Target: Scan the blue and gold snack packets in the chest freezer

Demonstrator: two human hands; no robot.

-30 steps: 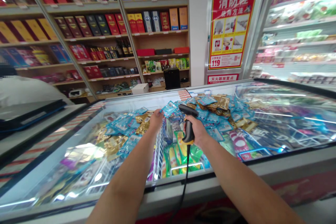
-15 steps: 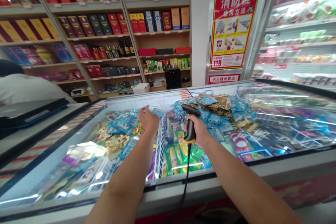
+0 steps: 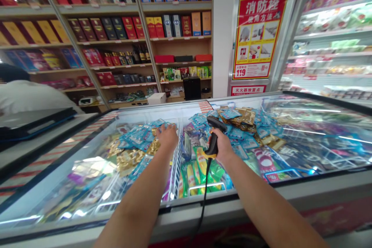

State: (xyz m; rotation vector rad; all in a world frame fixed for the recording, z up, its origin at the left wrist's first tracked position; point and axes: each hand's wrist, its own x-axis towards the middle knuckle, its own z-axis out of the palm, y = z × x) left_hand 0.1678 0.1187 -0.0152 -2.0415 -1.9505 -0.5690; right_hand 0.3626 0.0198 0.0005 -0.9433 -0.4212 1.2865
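Note:
My right hand (image 3: 223, 145) is closed around the handle of a black and yellow barcode scanner (image 3: 213, 139), its head tilted to the upper left and its cable hanging down over the freezer's front edge. Beneath the scanner lie green and yellow ice cream packs (image 3: 200, 172). My left hand (image 3: 167, 137) reaches over a pile of blue packets (image 3: 138, 136), palm down with the fingers stretched out. No packet shows in its grip, and the fingertips are partly hidden. Gold packets (image 3: 129, 161) lie to the left of it.
A white wire divider (image 3: 175, 168) splits the chest freezer (image 3: 188, 207). More blue and gold packets (image 3: 241, 118) are heaped at the right. A person in a white top (image 3: 31, 95) is at the far left, behind a dark screen. Shelves of boxes stand behind.
My left hand has come down slightly, its fingers now lower over the blue packets. A blue packet beside that hand no longer shows there. The scanner has shifted slightly right.

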